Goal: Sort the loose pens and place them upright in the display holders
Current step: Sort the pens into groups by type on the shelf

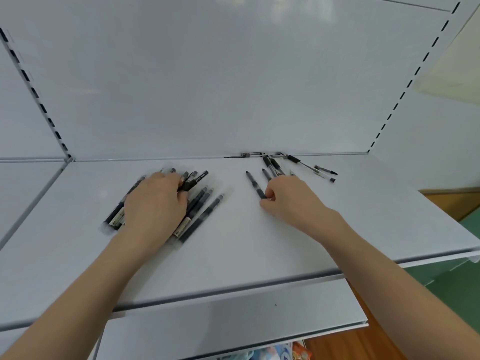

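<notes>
Sorting by kind seems to be the step in hand, which would explain the three separate groups on the white metal shelf point(233, 245): a bundle of dark-barrelled pens with frosted caps point(201, 210) lies fanned well out from the glossy white back panel point(233, 87), a short row of slim dark pens point(267, 175) lies side by side nearer to that panel, and a tangle of clear-barrelled pens with black sleeves point(302, 163) sits right against its foot. The left hand point(155, 203) lies palm down on the bundle, wrist low, its grip curled over the far ends of the pens, likely to rake them together. The right hand point(288, 198) rests on the shelf with the forearm angled inward, its grip clamped on the near end of one slim dark pen point(254, 183), thumb and forefinger pinching, probably to line it up with its neighbours. No display holders are in view, so upright placing looks not yet begun
</notes>
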`<action>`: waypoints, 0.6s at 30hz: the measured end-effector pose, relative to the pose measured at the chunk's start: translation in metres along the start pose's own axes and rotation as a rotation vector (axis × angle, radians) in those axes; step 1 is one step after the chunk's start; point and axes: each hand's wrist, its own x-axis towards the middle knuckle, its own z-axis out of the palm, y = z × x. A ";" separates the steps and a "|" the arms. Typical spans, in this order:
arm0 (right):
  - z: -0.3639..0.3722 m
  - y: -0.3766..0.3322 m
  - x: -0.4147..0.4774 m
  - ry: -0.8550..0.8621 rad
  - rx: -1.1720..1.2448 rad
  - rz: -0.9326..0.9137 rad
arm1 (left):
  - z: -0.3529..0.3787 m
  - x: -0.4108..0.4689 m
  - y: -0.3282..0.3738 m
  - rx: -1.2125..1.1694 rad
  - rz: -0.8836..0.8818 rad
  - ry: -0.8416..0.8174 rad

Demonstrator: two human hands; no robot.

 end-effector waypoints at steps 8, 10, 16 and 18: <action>-0.005 -0.023 -0.016 -0.053 0.805 -0.091 | -0.007 0.002 0.030 -0.656 0.071 -0.004; 0.000 -0.028 -0.015 -0.097 0.793 -0.132 | -0.007 0.004 0.040 -0.835 0.037 -0.084; -0.004 0.005 0.010 0.047 0.586 -0.113 | -0.003 0.010 0.044 -1.106 -0.109 -0.236; -0.009 0.028 0.029 0.194 0.397 -0.069 | -0.002 0.010 0.045 -1.113 -0.111 -0.284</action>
